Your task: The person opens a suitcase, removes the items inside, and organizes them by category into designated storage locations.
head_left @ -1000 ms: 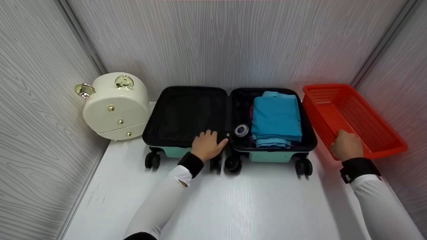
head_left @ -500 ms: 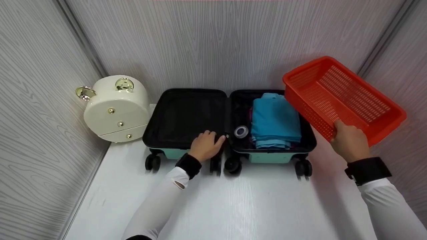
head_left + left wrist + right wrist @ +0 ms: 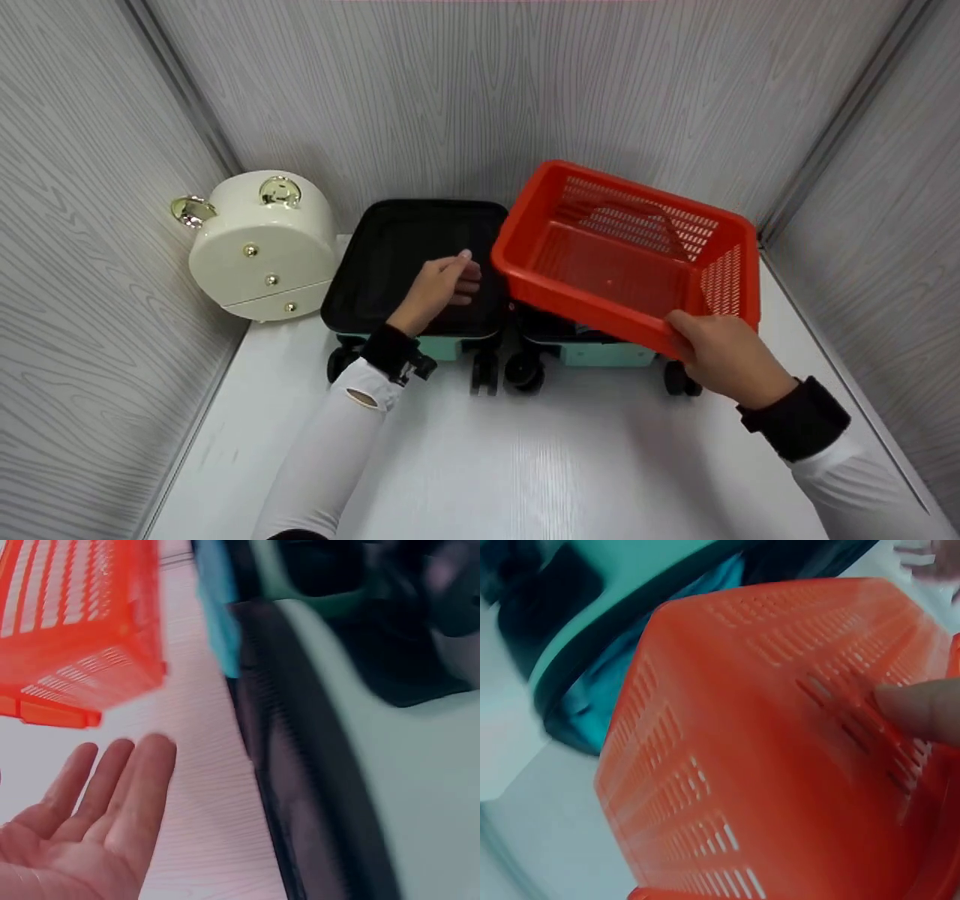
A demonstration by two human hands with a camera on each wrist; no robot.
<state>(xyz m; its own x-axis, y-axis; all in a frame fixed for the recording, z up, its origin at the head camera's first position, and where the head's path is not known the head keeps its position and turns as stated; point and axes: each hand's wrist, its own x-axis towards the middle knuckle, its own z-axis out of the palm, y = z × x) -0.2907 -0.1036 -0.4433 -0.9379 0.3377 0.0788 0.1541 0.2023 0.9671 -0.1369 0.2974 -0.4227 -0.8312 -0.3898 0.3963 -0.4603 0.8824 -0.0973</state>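
My right hand (image 3: 724, 352) grips the near rim of a red plastic basket (image 3: 566, 298), raised and tilted above the right half of an open suitcase. In the right wrist view, a fingertip (image 3: 919, 709) presses the slotted wall. Nothing lies inside the basket. My left hand (image 3: 439, 289) is over the suitcase's black left half (image 3: 390, 270), holding nothing; its fingers (image 3: 142, 795) extend toward the basket in the left wrist view. The basket hides most of the mint-green right half (image 3: 607, 355). Some blue folded cloth (image 3: 611, 709) shows beyond the basket in the right wrist view.
A round cream drawer box (image 3: 259, 259) with gold ears and knobs stands at the left wall. Black caster wheels (image 3: 523, 371) project from the suitcase's near side. The white tabletop (image 3: 480, 457) extends in front, with grey panel walls (image 3: 465, 97) around it.
My right hand has lifted the basket from the table at the right and swung it left over the suitcase's right half. My left hand has come off the suitcase edge and turned thumb-up.
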